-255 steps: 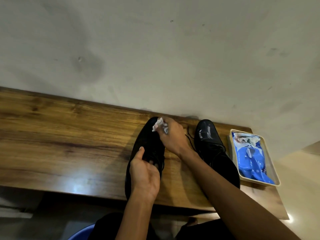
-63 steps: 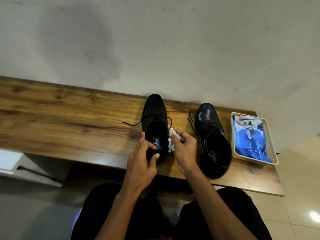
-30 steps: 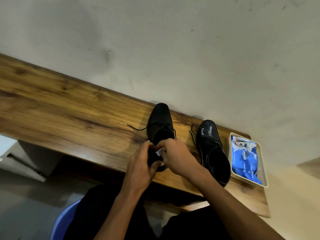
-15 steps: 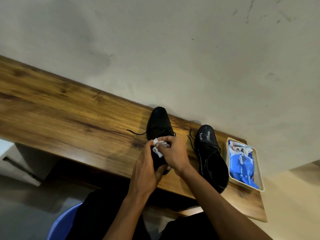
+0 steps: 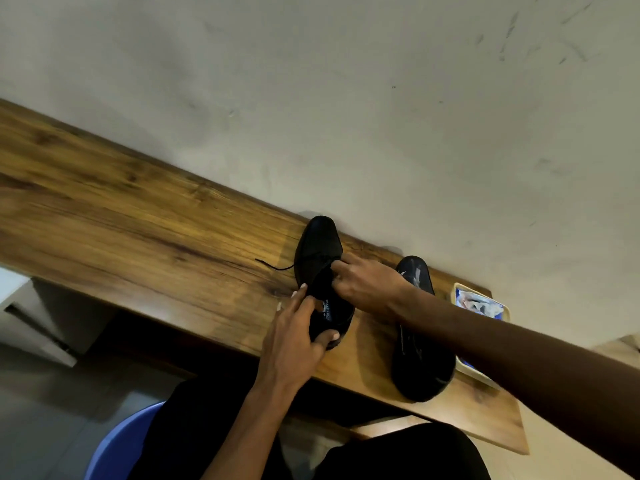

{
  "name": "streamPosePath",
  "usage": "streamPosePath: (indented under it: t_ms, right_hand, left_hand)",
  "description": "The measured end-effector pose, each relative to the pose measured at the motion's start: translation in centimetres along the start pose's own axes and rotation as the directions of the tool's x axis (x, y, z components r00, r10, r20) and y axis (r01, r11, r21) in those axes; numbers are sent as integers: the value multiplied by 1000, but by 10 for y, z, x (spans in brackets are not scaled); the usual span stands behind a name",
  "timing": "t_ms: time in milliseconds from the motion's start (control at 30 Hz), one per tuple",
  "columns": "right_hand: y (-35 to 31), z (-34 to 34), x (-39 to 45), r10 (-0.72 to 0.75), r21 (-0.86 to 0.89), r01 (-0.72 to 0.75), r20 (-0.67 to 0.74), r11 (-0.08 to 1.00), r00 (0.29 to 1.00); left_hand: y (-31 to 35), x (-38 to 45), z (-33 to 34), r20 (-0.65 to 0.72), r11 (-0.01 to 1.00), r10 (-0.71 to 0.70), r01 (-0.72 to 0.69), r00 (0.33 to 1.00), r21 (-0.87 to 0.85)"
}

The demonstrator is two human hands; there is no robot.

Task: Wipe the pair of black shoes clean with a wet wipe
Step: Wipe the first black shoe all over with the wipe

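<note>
Near the middle of the frame, a black leather lace-up shoe (image 5: 317,251) stands on the long brown wood-grain bench (image 5: 121,216), its toe toward the pale wall. The left hand (image 5: 294,337) grips its heel end, thumb curled round the back rim. The right hand (image 5: 367,284) reaches over the shoe's opening with fingers bent at the tongue; the wet wipe is hidden here, so I cannot tell whether those fingers hold it.

The second black shoe (image 5: 420,358) sits just to the right, untouched by either hand, with pale glints on its toe. At the right edge lies a cream tray (image 5: 505,308) holding a blue wipes packet (image 5: 462,293).

Judging from this, work is on the first shoe's collar area; whether the second shoe is finished cannot be read.
</note>
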State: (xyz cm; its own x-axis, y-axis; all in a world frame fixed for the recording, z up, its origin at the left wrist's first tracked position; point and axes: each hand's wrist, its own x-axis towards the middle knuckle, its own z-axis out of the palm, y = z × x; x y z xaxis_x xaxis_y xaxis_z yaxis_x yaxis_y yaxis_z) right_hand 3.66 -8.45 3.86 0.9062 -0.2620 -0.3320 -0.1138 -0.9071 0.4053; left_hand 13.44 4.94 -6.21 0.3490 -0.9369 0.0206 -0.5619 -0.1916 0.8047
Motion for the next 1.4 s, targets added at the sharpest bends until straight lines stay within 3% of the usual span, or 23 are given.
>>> streamPosePath:
  t_ms: [133,267,367,500,567,633,733,900,1000,1067,1200,1300,1400]
  right_hand:
    - [4,7,-2,-56,-178,36,-104,983,993]
    - [-20,7,-4,125,112,-133,72,985,990]
    - [-27,1,-3,215,375,-243,115,895,970]
    - [-22,-7,-7,353,763,-377,208,526,912]
    - [-30,2,-16,453,906,-338,197,254,870]
    - [-45,19,-29,639,973,-231,181,-5,748]
    - [-79,52,-51,827,975,-196,191,-100,529]
    - [-146,86,-52,822,938,-119,344,-326,455]
    - [-145,85,-29,785,768,180,573,-614,234]
    - [-139,80,-16,744,689,293,648,-663,162]
    - [-161,78,2,758,714,258,627,-651,181]
    - [-180,78,4,734,715,189,617,-673,283]
    - [-167,72,-7,715,650,298,653,-699,251]
  left_hand:
    - [1,1,-4,-28,1000,-1,1,1000,20]
    - [2,1,-4,-47,999,-13,15,999,34]
    - [0,2,-1,-47,1000,-15,15,999,1]
    - [-3,0,-4,-58,1000,-24,22,998,-22]
    - [-4,0,-6,-57,998,-19,16,998,-53]
    - [-6,2,-9,-49,998,-1,-1,999,-58]
    - [-9,5,-10,-12,999,37,-37,999,-11]
    - [-7,2,-9,9,995,102,-101,995,-18]
    - [-9,1,-6,-7,991,136,-136,991,-12]
    - [-11,1,-4,-17,988,150,-151,988,-16]
    - [-13,1,-2,-52,987,161,-162,986,-12]
    - [-13,0,-2,-62,987,154,-156,986,-31]
    - [-13,-2,-3,-70,985,163,-167,984,-52]
